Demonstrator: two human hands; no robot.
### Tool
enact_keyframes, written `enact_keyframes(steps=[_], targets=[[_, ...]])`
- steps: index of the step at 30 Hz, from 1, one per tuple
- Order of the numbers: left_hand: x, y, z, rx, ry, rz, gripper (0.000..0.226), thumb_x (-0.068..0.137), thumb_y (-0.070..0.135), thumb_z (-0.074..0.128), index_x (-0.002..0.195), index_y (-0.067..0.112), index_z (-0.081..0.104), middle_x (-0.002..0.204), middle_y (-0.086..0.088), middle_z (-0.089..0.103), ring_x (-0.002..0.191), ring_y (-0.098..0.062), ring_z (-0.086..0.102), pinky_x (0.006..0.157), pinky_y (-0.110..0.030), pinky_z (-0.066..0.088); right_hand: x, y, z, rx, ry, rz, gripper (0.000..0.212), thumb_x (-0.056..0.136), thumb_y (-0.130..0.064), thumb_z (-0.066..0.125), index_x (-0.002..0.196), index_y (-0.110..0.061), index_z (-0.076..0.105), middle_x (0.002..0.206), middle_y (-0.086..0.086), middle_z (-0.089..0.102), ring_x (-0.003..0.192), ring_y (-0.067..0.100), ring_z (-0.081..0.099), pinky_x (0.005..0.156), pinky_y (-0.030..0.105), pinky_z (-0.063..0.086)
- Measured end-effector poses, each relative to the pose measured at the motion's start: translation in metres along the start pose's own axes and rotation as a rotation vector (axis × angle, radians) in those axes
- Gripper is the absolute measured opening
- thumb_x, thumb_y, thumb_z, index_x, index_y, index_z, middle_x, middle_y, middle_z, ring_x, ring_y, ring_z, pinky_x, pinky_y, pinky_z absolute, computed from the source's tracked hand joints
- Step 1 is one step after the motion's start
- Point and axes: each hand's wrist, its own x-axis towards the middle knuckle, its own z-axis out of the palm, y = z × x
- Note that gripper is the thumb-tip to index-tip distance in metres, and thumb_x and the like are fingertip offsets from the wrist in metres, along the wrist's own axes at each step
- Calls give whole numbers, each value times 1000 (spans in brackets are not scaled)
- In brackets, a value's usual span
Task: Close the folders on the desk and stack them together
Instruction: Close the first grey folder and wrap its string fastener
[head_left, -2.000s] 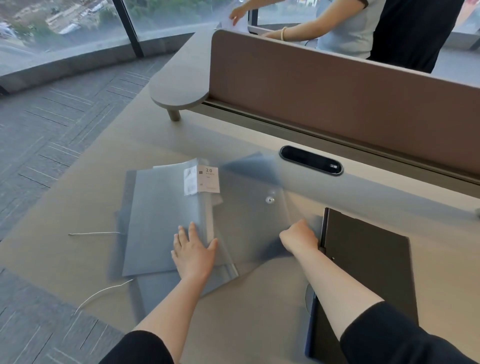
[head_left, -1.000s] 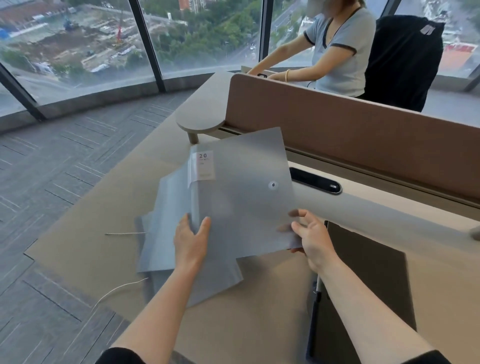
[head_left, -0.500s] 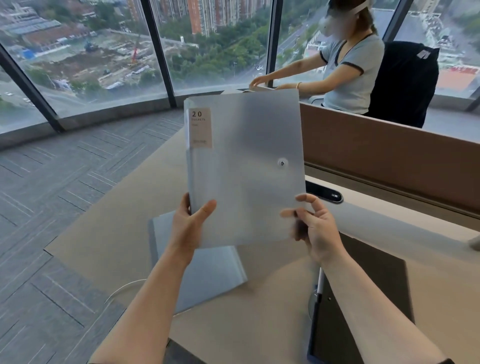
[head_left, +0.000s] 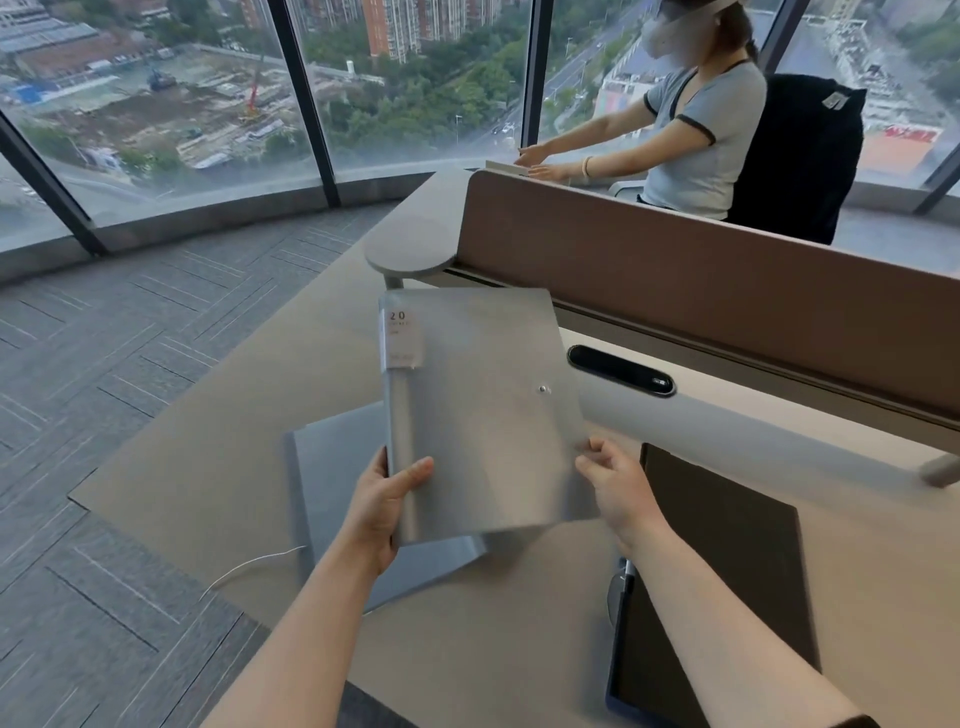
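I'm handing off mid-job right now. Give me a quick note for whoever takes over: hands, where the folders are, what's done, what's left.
Left hand grips the spine edge of the translucent folder, thumb on its front. Right hand holds its right edge.
That folder is closed and held in the air, tilted, above the desk.
The grey folder lies closed on the desk below it. The black folder lies closed to the right, apart from the others.
Left: set the translucent folder on the grey one, then bring the black folder into the stack.
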Motion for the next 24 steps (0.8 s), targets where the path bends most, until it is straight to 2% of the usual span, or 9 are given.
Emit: enact_keyframes(steps=[2, 6, 8, 13, 16, 20, 22, 24], targets=[[-1, -14, -5, 9, 19, -35, 38, 76, 7, 73, 111, 18, 62, 105, -9, 71, 86, -25, 66, 79, -42, 56, 2, 14, 3, -37, -5, 54, 19, 95, 0, 50, 110, -12, 56, 90, 3, 62, 76, 14, 58, 68, 25, 44], [-2, -43, -18, 46, 69, -122, 28, 85, 1, 65, 107, 17, 60, 107, -15, 69, 87, -29, 65, 80, -44, 56, 8, 49, 6, -179, 11, 112, 40, 89, 6, 55, 126, -9, 51, 84, 12, 59, 73, 20, 54, 64, 28, 41], [-2, -56, -26, 85, 86, -171, 29, 85, 3, 67, 109, 18, 59, 109, -16, 68, 89, -33, 65, 83, -49, 55, 12, 64, 8, -277, 12, 140, 47, 87, 6, 58, 131, -8, 51, 76, 7, 52, 69, 19, 49, 64, 29, 38], [-5, -81, -41, 160, 150, -260, 36, 83, 9, 71, 116, 16, 57, 112, -18, 68, 95, -36, 66, 81, -48, 56, 13, 88, 11, -375, -21, 205, 55, 84, 2, 63, 136, -11, 50, 82, 2, 48, 82, 21, 51, 79, 26, 40], [-7, -90, -48, 206, 174, -289, 42, 83, 11, 73, 121, 13, 55, 113, -17, 67, 99, -37, 66, 82, -48, 56, 12, 97, 14, -417, -63, 247, 60, 82, 1, 62, 138, -15, 48, 73, 0, 48, 67, 18, 51, 70, 29, 44], [-10, -94, -53, 274, 204, -288, 35, 84, 11, 72, 116, 12, 57, 108, -13, 69, 94, -31, 67, 72, -39, 56, 13, 109, 17, -469, -115, 296, 73, 78, -5, 63, 144, -26, 39, 73, -14, 42, 63, 8, 47, 64, 28, 44], [-11, -95, -53, 310, 236, -263, 29, 85, 12, 71, 111, 10, 59, 104, -12, 70, 89, -27, 68, 67, -34, 54, 14, 112, 19, -454, -140, 312, 75, 78, -7, 63, 146, -27, 36, 83, -11, 52, 73, 12, 54, 71, 29, 49], [-12, -95, -53, 346, 263, -234, 24, 87, 15, 70, 107, 9, 59, 101, -12, 70, 85, -23, 67, 65, -31, 52, 14, 111, 21, -433, -157, 334, 75, 78, -11, 61, 146, -28, 36, 115, 0, 62, 99, 21, 61, 92, 38, 52]])
